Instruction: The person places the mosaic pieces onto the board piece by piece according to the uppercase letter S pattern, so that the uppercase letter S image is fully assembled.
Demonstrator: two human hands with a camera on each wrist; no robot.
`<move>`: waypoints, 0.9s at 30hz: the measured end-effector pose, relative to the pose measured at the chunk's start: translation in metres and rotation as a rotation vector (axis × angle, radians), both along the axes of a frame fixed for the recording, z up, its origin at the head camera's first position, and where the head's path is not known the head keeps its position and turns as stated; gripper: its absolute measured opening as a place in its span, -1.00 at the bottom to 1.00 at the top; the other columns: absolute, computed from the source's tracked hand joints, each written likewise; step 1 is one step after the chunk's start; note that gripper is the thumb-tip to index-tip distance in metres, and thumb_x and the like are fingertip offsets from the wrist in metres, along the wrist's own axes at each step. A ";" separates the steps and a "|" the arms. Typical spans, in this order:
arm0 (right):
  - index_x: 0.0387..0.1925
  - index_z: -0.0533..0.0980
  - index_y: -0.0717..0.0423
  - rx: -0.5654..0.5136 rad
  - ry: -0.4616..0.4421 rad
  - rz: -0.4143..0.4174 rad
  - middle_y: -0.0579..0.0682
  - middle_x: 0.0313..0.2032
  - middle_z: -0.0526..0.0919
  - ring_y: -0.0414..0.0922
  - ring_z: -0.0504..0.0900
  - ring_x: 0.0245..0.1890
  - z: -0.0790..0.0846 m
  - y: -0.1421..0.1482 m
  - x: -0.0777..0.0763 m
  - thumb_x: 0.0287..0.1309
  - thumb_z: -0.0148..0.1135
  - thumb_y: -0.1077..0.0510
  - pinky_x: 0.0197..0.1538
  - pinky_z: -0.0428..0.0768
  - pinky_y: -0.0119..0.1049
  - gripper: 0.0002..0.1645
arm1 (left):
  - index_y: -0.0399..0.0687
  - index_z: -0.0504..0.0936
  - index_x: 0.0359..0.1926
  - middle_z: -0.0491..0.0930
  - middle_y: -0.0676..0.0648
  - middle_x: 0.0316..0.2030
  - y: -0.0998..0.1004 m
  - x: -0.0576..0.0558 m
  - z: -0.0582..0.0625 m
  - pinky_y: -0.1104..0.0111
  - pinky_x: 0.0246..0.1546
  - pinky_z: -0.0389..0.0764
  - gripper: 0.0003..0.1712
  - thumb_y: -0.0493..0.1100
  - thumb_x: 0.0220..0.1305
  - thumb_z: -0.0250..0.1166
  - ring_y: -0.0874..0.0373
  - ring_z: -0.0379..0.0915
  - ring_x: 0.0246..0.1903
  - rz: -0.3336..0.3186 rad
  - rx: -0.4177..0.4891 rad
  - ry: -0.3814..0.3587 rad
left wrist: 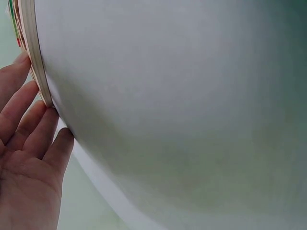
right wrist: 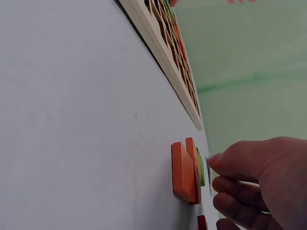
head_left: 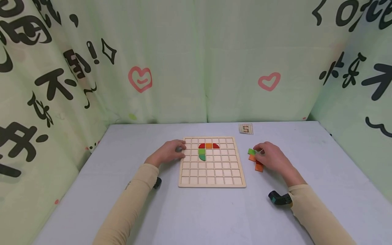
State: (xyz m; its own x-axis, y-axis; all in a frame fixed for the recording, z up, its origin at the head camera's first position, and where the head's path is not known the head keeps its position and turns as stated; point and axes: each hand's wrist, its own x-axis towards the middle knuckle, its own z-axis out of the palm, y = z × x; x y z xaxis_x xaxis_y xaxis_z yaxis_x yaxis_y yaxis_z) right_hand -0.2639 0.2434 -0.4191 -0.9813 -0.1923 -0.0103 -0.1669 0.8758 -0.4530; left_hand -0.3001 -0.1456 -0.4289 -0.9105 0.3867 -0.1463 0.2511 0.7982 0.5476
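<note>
A square wooden grid board [head_left: 225,166] lies flat on the table. Red, orange and green tiles [head_left: 202,151] form a hooked shape in its upper cells. At the board's left edge is my left hand [head_left: 166,152]; in the left wrist view the fingertips [left wrist: 29,88] rest against its wooden side. My right hand [head_left: 272,157] hovers over a few loose tiles right of the board, covering some of them. Among these are a green tile [head_left: 251,151] and an orange tile [right wrist: 183,172]. In the right wrist view the right fingers bend loosely, thumb apart, with no piece visible between them.
A small patterned card [head_left: 246,129] lies near the table's back edge, beyond the board's upper right corner. The table [head_left: 196,217] has a pale cover. Light green curtains [head_left: 202,61] with black writing and pink hearts stand behind and at both sides.
</note>
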 end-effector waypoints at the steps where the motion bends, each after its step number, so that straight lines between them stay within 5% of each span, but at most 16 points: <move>1: -0.04 0.56 0.36 0.003 -0.007 0.017 0.26 -0.10 0.59 0.14 0.53 -0.11 0.000 0.000 0.000 0.21 0.21 0.21 -0.02 0.59 0.07 -0.65 | -0.17 0.60 0.10 0.36 -0.09 0.34 0.000 0.000 0.000 0.18 0.41 0.20 -0.60 -0.18 0.25 0.36 -0.03 0.15 0.39 0.001 -0.001 0.002; 12: -0.14 0.58 0.29 0.063 -0.016 0.106 0.01 -0.36 0.53 -0.05 0.42 -0.34 -0.004 0.004 0.002 0.14 0.36 0.10 -0.33 0.42 -0.26 -0.65 | -0.18 0.60 0.09 0.36 -0.11 0.34 -0.002 -0.001 0.000 0.18 0.41 0.18 -0.60 -0.18 0.25 0.36 -0.04 0.15 0.39 -0.025 -0.012 0.020; 27: -0.06 0.61 0.29 0.064 0.053 0.101 0.11 -0.24 0.57 -0.01 0.49 -0.29 -0.012 0.002 0.005 0.17 0.33 0.12 -0.17 0.58 -0.04 -0.63 | -0.18 0.60 0.09 0.36 -0.10 0.34 -0.001 -0.001 -0.001 0.19 0.42 0.18 -0.61 -0.18 0.25 0.36 -0.03 0.14 0.40 -0.019 -0.018 0.011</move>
State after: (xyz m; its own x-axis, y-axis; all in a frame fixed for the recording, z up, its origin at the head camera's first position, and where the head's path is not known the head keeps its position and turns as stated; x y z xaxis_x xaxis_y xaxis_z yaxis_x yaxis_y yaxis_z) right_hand -0.2588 0.2455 -0.4307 -0.9566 -0.2903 0.0257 -0.2775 0.8804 -0.3846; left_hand -0.3013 -0.1466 -0.4294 -0.9045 0.4016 -0.1433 0.2724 0.8029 0.5303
